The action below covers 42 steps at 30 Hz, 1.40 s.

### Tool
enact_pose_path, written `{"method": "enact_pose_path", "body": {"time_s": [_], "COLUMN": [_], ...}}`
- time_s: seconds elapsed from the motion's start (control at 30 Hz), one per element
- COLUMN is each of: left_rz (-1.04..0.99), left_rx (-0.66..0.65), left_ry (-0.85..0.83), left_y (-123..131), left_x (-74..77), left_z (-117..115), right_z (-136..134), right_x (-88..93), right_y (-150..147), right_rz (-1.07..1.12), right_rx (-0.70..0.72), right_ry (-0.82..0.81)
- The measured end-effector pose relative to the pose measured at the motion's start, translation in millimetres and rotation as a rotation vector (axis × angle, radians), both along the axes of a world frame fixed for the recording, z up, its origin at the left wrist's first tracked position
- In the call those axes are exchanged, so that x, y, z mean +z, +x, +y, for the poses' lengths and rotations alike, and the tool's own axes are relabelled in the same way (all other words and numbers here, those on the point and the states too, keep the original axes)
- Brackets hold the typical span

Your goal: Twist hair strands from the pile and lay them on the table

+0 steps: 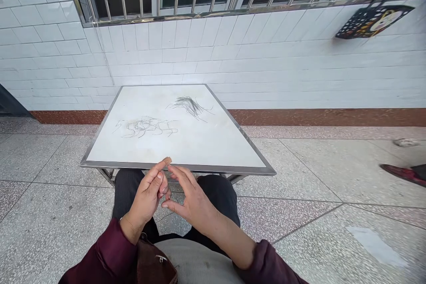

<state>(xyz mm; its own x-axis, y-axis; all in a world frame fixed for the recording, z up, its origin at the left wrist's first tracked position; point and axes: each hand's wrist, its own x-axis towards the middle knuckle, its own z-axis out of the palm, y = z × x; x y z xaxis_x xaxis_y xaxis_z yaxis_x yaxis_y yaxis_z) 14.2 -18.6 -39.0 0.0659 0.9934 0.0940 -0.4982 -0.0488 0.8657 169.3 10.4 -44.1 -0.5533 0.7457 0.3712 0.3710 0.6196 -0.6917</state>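
Observation:
My left hand (148, 197) is in front of the table's near edge, its thumb pressed against curled fingers and its index finger stretched out with a tan wrap at the tip. Whatever those closed fingers hold is too small to make out. Beside it on the right, my right hand (191, 197) has its thumb and fingers apart, the fingertips close to the left index finger. A white table (199, 146) with a grey metal rim stands beyond both hands. On it lie a dense bunch of dark thin strands (189, 104) at the back right and looser, curly strands (148, 127) at the left.
A white tiled wall (186, 60) with a barred window rises behind the table. At the upper right hangs a patterned bag (369, 22). A person's red shoe (404, 174) is on the floor at the far right, and a pale patch (376, 246) lies nearer.

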Motion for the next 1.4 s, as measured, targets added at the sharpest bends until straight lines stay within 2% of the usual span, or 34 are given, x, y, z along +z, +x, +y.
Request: {"method": "enact_pose_path", "body": {"time_s": [0.1,0.3,0.5,0.63,0.83,0.97,1.03,1.1,1.2,1.3,1.4], "left_rz": [-0.003,-0.077,-0.155,-0.038,0.156,0.419,0.567,0.693,0.767,0.674,0.507], "left_rx": [0.018,0.016,-0.036,0.029,0.165,0.236,0.243,0.23,0.225,0.224,0.172], "left_ry": [0.007,0.003,0.02,-0.016,0.021,0.13,0.175,0.221,0.265,0.234,0.154], "left_y": [0.7,2.1,1.0,-0.8,-2.2,-7.9,-11.8,-14.8,-15.9,-14.3,-12.5], "left_x": [1.1,2.5,-1.9,-1.0,0.8,-2.3,-3.2,-3.2,-2.7,-3.8,-6.5], "left_z": [0.7,0.1,-2.1,-2.8,-6.3,-9.2,-10.5,-11.7,-12.3,-11.4,-9.1], "right_z": [0.5,4.1,2.6,0.1,-3.5,0.5,5.2,10.7,17.8,22.3,24.7], "right_x": [-0.4,2.3,3.0,-0.1,-0.7,13.4,24.6,34.7,40.9,35.3,25.5], "right_y": [0.6,4.2,1.8,-1.3,-1.6,5.9,9.3,10.7,10.1,9.1,8.5], "right_rz": [0.05,0.09,0.194,0.265,0.256,0.156,0.126,0.108,0.118,0.243,0.369], "right_rx": [0.021,0.034,0.131,0.074,-0.057,-0.157,-0.203,-0.163,-0.033,0.065,0.121], "right_ry": [-0.111,-0.122,-0.238,-0.255,-0.105,0.056,0.073,-0.03,-0.346,-0.672,-0.851]}}
